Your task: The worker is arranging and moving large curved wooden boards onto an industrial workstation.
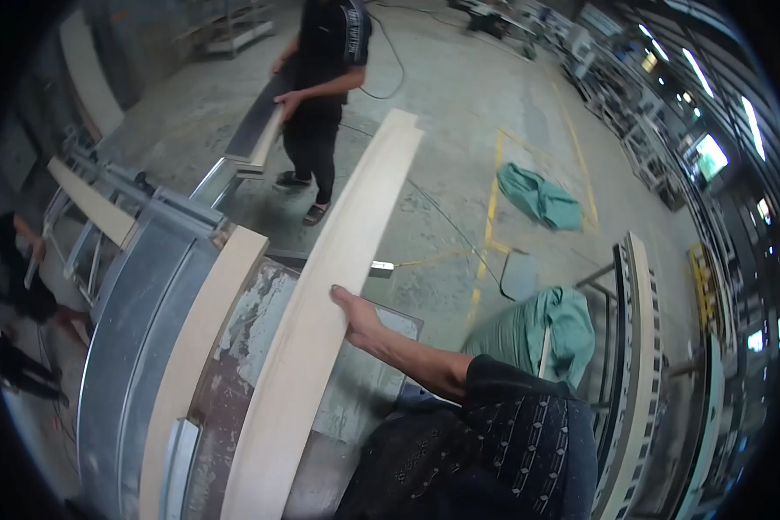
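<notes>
My right hand [356, 317] grips the right edge of a long pale wooden plank [321, 277], thumb on top. The plank runs from the lower middle of the view up toward the far floor, raised above a worn metal table [251, 347]. My left hand is out of sight. A second pale plank [201, 325] lies to the left along the curved grey metal bed of a machine [126, 329]. Ahead, a person in dark clothes [325, 78] holds the end of a dark flat panel [256, 126].
Teal cloths lie on the concrete floor [542, 198] and over a stand [550, 325] to my right. A rack with upright boards [637, 347] stands at the right. Another person [9, 277] is at the far left. Yellow lines [491, 208] mark the floor.
</notes>
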The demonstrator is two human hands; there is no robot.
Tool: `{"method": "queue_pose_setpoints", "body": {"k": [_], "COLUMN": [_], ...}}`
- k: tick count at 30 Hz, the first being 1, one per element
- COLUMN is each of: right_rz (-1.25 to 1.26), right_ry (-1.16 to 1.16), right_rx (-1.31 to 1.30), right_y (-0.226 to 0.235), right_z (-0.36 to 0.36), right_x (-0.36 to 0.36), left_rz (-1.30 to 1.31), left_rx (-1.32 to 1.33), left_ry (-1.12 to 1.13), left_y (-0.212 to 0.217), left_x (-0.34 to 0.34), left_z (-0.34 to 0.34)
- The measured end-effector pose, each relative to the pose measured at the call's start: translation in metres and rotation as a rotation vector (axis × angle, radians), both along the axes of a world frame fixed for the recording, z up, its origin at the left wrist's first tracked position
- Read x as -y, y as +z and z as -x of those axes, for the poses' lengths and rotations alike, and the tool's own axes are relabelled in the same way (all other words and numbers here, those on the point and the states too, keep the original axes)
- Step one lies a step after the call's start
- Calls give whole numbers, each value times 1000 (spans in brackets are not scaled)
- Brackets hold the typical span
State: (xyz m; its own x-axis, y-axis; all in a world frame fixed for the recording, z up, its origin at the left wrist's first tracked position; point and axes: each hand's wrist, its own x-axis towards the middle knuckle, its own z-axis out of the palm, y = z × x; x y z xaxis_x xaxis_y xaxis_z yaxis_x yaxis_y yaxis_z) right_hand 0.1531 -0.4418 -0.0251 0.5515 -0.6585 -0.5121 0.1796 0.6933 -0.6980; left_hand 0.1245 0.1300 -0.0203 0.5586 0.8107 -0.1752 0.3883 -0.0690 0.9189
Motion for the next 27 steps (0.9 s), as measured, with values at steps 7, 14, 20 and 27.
{"method": "queue_pose_setpoints", "body": {"k": [7,14,20,27], "right_rz": [-152,-105,-79,-122], "right_ry": [1,-14,-11,44], "right_rx": [98,112,73,114], "right_y": [8,-3,-3,-18], "right_z": [4,3,3,4], "right_x": [-6,-6,-5,-4], "left_rz": [-55,-61,-48,50], "left_rx": [-16,-13,-10,21], "left_ry": [-55,-168,-202,38], "left_y": [6,10,9,6], "left_x": [43,75,76,8], "left_z": [-26,-49,-57,-4]}}
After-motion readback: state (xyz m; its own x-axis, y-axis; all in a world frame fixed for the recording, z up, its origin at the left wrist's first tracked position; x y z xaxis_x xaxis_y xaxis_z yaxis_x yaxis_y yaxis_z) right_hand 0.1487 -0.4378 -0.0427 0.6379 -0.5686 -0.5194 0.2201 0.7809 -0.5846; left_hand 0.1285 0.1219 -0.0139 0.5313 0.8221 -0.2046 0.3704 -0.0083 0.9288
